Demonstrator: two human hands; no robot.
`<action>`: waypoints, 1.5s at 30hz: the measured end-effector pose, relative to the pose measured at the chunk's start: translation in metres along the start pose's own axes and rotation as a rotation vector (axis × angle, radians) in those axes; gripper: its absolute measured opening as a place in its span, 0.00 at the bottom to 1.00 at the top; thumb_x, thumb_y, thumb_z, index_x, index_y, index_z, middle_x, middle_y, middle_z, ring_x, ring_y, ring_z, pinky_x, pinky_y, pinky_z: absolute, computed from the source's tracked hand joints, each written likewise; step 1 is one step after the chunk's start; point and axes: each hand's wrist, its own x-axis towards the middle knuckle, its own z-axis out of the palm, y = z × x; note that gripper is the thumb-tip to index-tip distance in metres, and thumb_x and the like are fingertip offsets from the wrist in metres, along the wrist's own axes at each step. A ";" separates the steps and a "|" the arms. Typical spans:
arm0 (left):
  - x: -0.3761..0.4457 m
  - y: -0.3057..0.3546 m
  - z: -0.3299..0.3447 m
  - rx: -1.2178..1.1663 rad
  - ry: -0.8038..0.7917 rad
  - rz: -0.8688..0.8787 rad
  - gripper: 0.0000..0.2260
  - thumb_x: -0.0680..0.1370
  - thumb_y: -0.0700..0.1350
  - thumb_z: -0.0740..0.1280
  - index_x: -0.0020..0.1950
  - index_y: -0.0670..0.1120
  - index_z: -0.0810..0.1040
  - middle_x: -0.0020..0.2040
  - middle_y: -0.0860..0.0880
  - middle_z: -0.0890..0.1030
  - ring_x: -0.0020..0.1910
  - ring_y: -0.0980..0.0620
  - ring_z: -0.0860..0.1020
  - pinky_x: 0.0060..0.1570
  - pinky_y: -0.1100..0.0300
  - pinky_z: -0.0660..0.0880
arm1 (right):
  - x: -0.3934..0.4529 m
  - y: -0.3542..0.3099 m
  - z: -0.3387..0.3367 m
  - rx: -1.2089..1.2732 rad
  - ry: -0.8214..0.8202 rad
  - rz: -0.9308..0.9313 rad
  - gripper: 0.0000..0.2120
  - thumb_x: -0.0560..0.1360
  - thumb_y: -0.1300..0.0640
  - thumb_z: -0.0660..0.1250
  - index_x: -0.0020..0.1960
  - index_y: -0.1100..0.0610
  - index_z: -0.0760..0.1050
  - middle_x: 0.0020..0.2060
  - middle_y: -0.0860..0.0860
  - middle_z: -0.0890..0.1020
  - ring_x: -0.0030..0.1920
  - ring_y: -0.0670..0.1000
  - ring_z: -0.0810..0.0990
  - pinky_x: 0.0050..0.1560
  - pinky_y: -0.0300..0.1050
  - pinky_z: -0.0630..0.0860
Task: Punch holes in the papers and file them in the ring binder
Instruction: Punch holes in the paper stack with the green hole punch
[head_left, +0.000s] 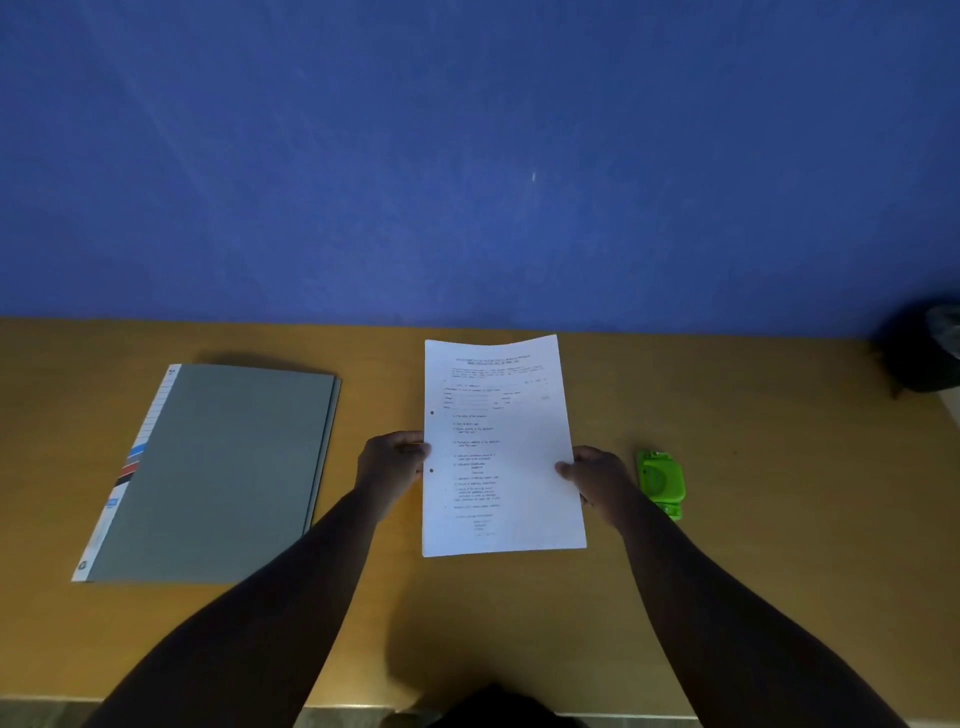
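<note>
Both bare arms reach forward, converging. The left hand (392, 460) and the right hand (595, 475) are level, fingers curled in pinches, thumbs uppermost.

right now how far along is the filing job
Punching looks done: the white printed papers show two holes on their left edge. Both hands, left and right, hold them above the table. The grey ring binder lies closed, so filing remains.
</note>
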 end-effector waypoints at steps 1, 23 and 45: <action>0.001 -0.004 0.001 0.022 0.011 -0.002 0.13 0.77 0.42 0.72 0.62 0.45 0.82 0.47 0.52 0.84 0.46 0.54 0.84 0.43 0.60 0.81 | 0.001 0.001 0.002 -0.025 -0.008 0.016 0.07 0.74 0.60 0.68 0.51 0.56 0.81 0.37 0.53 0.79 0.29 0.49 0.72 0.27 0.37 0.68; 0.006 -0.034 0.018 0.301 0.078 -0.073 0.11 0.77 0.44 0.70 0.59 0.50 0.84 0.52 0.53 0.86 0.40 0.56 0.82 0.44 0.55 0.81 | 0.020 0.024 0.020 -0.615 -0.026 0.027 0.09 0.72 0.54 0.67 0.47 0.58 0.81 0.44 0.53 0.84 0.47 0.54 0.83 0.48 0.43 0.78; -0.005 -0.032 0.022 0.355 0.113 -0.038 0.11 0.76 0.41 0.68 0.36 0.54 0.76 0.37 0.58 0.80 0.41 0.51 0.79 0.40 0.59 0.72 | 0.017 0.026 0.007 -0.664 -0.069 0.022 0.06 0.69 0.58 0.63 0.34 0.56 0.75 0.34 0.50 0.81 0.36 0.52 0.78 0.36 0.37 0.71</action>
